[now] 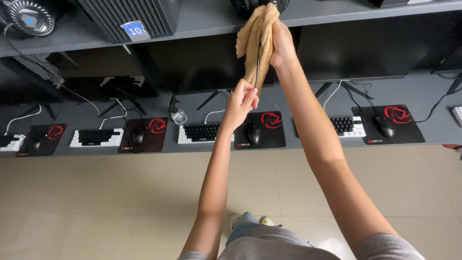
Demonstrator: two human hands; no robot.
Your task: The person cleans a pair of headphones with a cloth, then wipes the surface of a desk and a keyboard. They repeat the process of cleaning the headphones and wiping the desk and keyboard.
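The right hand is raised high and clenched around a tan cloth, which is bunched up and wrapped around a thin black cable running down from the upper shelf. Below it, the left hand pinches the lower stretch of that cable just under the hanging end of the cloth — its grip is closed on the cable, fingertips pressed together. Both arms reach forward over the pale tiled floor.

Behind the hands runs a long grey bench with a row of stations. Directly below the left hand sit a white-framed keyboard and a black mouse on a black mouse pad with a red emblem. A small clear glass object stands just left of that keyboard. More keyboards and pads lie to either side — well apart from the hands. A dark computer case stands on the shelf to the upper left.
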